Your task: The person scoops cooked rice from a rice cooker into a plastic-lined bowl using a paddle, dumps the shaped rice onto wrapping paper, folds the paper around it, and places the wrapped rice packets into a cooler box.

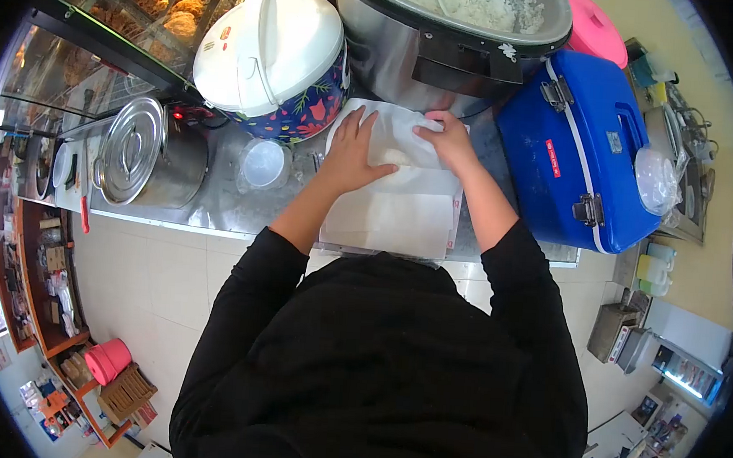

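Note:
White wrapping paper [392, 218] lies in a stack on the metal counter in front of me, and the far part of the top sheet [402, 130] is raised and creased. My left hand [354, 157] rests on the left side of the sheet with its fingers spread. At the far right corner, my right hand [450, 142] has its thumb and fingers closed on the paper's edge. A small pale patch shows on the sheet between the hands; I cannot make out what it is.
Behind the paper stands a large rice cooker [419, 56] holding white rice [481, 5]. A blue cooler box [585, 150] is at right. At left are a floral rice cooker [286, 98], a plastic tub [265, 166], a lidded steel pot [157, 157] and a glass case of fried food [165, 15].

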`<state>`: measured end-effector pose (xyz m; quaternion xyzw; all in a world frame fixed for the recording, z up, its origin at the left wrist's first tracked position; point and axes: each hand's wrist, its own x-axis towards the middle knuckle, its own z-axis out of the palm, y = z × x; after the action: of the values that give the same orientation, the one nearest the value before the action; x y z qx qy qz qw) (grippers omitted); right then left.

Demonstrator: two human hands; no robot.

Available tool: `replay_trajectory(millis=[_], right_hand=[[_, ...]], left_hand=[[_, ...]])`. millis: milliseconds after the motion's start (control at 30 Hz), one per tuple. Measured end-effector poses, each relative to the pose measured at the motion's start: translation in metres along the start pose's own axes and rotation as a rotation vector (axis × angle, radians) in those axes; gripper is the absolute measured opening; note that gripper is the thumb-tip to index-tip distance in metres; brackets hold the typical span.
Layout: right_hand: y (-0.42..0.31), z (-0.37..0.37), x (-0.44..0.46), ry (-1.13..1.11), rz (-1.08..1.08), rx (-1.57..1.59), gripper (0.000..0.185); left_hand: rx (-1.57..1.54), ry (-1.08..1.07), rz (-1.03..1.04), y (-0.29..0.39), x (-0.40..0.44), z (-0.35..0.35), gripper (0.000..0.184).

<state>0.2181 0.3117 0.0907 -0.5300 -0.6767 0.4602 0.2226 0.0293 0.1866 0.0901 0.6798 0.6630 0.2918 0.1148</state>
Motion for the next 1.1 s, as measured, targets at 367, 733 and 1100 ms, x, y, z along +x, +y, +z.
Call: replay_trajectory(millis=[367, 733, 1100], right_hand=[[-0.042, -0.030, -0.055, 0.238, -0.451, -0.448, 0.064], [0.002, -0.039, -0.137, -0.231, -0.584, -0.593, 0.013], [0.004, -0.042, -0.187, -0.486, -0.417, -0.300, 0.013]], left_hand=[[-0.020, 0.092, 0.106, 0.006, 0.001, -0.028, 0.084], [0.027, -0.186, 0.198, -0.016, -0.094, -0.056, 0.029], [-0.233, -0.407, 0.158, 0.009, -0.134, -0.090, 0.029]])
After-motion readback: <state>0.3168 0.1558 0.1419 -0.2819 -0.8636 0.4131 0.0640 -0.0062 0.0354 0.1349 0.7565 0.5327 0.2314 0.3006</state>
